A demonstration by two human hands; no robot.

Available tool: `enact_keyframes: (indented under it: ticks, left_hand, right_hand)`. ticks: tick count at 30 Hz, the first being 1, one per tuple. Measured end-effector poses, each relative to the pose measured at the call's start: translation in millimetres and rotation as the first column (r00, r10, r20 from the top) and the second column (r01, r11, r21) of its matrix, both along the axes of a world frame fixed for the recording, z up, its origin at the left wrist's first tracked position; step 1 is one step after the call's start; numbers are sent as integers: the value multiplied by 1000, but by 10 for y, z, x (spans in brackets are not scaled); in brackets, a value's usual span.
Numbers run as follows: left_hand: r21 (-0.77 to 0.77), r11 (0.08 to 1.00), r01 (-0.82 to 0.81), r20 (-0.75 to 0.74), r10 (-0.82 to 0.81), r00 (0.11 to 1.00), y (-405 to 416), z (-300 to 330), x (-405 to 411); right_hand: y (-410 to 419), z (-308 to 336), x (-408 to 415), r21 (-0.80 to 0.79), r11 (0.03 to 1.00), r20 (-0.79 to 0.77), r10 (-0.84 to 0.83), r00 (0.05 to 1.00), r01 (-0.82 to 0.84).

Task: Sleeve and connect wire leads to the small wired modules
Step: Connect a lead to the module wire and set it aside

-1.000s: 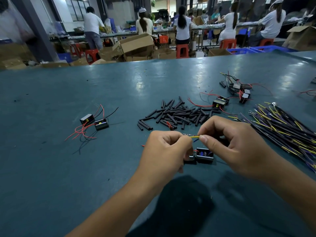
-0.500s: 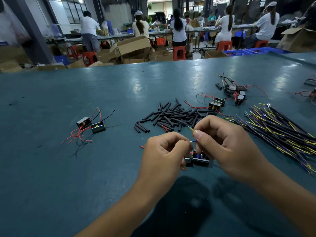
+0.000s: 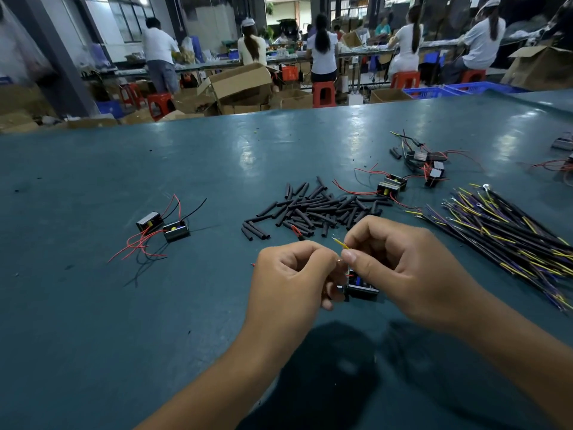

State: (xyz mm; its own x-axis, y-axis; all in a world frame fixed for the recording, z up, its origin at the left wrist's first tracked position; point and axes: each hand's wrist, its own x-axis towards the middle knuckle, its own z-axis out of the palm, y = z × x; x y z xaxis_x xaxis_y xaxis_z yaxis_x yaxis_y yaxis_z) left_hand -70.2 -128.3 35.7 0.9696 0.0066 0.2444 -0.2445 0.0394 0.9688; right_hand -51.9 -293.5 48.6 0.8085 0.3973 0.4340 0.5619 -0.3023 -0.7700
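Just above the teal surface (image 3: 93, 305), both hands meet knuckles-up; the right hand (image 3: 400, 271) pinches a yellow wire lead (image 3: 341, 243) between thumb and forefinger; the left hand (image 3: 291, 274) has its fingers curled onto the small black module (image 3: 361, 285) below; black sleeves (image 3: 313, 209) lie heaped just beyond.

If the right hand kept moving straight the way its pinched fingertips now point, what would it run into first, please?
The right hand points leftward at the left hand, whose fingertips sit almost against it, so it would likely meet those first. The thin yellow wire lead it pinches angles up toward the pile of short black sleeve tubes; depth is unclear.
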Motion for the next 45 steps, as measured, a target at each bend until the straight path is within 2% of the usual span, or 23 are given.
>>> enact_keyframes:
  ticks: [4,10,13,16,21,25,27,29,38,43,45]
  left_hand:
    - [-13,1000,-27,43,27,999,56,9,19]
    - [295,955,-33,311,-64,948,171,67,14]
    - [413,904,-106,464,-109,879,202,88,34]
    - [467,868,-172,562,-141,815,224,83,74]
    - [505,829,-242,614,-147,776,248,56,113]
    - [466,851,-243,590,-94,802,239,67,93]
    - [396,908,-136,469,-72,880,251,86,60]
    - [369,927,-67,369,-79,926,248,103,31]
    - [484,845,-228,488,-45,871,147,128,-8]
    - [634,753,-174,372,-99,923,83,100,-44]
    - [612,784,-102,305,-115,945,97,83,-40]
  right_hand:
    - [-63,9,40,-12,999,12,-33,999,33]
    - [-92,59,28,14,1000,-32,6,999,-6]
    - [-94,73,22,43,999,-72,24,997,-21]
    - [-102,79,17,72,997,-119,47,992,-38]
    - [-118,82,15,70,997,-123,46,991,-38]
    - [-136,75,21,102,995,-99,34,995,-24]
    - [-144,75,21,95,995,-82,28,996,-20]
    - [-141,72,9,68,997,-59,26,998,-22]
    - [-108,37,-27,-25,999,26,25,999,-24]
    - [-55,23,-71,-122,993,99,21,995,-9]
    - [-56,25,-72,-120,993,108,9,994,4]
